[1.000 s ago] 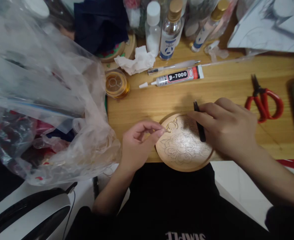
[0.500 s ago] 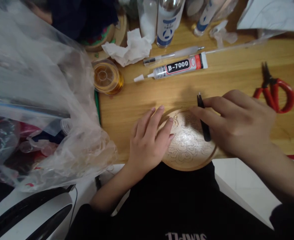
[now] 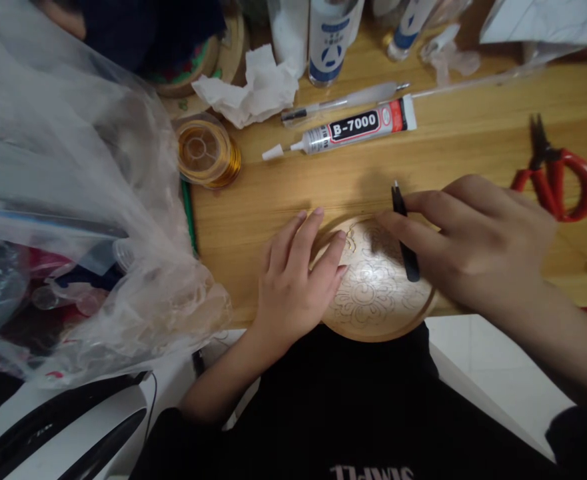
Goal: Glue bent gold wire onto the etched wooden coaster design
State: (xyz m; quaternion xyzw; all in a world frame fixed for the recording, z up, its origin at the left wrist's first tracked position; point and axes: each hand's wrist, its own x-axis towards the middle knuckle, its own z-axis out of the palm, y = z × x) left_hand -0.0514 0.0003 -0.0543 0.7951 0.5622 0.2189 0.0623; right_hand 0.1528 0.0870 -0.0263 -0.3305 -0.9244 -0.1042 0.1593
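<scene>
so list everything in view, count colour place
plate: 1, pale wood, lower centre
wire piece: at least 1, gold, on plate
tweezers: 1, black, above plate
glue tube: 1, silver, upper centre
pen: 1, clear, behind tube
tissue: 1, white, left of pen
wire spool: 1, gold, left of tube
pliers: 1, red-handled, right
bottles: at least 3, mostly clear, far side
paper: at least 1, white, far right
plastic bag: at least 1, clear, left
cloth: 1, dark blue, far left
table: 1, tan, beneath
shirt: 1, black, bottom
left hand: 1, bare, over plate's left edge
right hand: 1, bare, holding tweezers
</scene>
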